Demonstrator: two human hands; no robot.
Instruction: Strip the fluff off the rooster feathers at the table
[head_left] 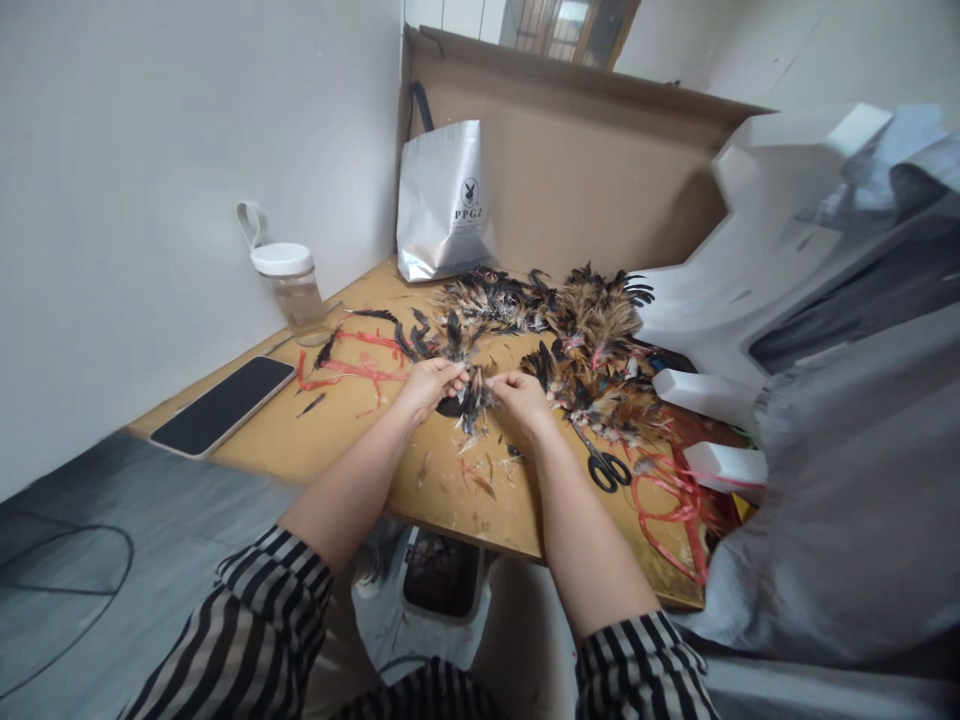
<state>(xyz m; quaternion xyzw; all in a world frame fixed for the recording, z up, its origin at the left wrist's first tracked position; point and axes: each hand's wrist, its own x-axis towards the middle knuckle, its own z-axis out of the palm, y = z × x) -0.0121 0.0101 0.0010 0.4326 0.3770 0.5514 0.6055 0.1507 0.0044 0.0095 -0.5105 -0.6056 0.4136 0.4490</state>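
Feathers [474, 402], likely light and fragile (best held at the base), sit pinched between left hand [430, 388] and right hand [525, 398].

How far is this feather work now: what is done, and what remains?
Feather bundles at the back and right look already gathered. The left hand and right hand pinch a small bunch. Loose feathers and red strips on the table suggest work may remain; how much, I cannot tell.
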